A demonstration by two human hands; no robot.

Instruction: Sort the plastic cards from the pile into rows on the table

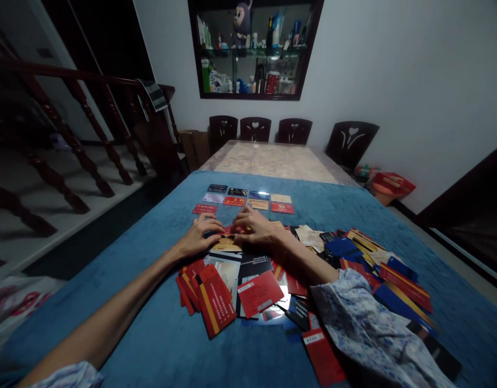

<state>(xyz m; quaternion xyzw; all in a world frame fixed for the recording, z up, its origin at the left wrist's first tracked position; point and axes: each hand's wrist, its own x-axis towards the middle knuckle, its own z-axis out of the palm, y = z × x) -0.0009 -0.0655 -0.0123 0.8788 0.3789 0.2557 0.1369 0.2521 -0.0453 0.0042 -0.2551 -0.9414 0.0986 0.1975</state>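
On the blue-cloth-covered worktop (151,302): a loose heap of flat cards (248,280), red, dark blue, black and cream, lies in front of the person and spreads off to the right.
Left hand (200,237): palm down at the heap's far edge, fingers curled narrow onto the cards.
Right hand (257,229): just beside the left, fingers bent, their tips meeting the left's.
Small red card (235,230): it sits between the two sets of fingertips and touches both. Whether it is pinched up or only pressed flat, I cannot tell.
Step in hand: by the look of it, one card is being worked free of the heap.
Next move: a lift would call for a fingertip under one edge, since the cards lie flat and overlapping. Neighbouring cards could slide along with it.
Card's look: thin and glossy, mostly hidden by the fingers, its print unreadable.
Beyond the hands: two tidy rows of single cards (244,200) lie apart from the heap.
Far end: dark wooden chairs (255,129) stand along the worktop's bare edge.
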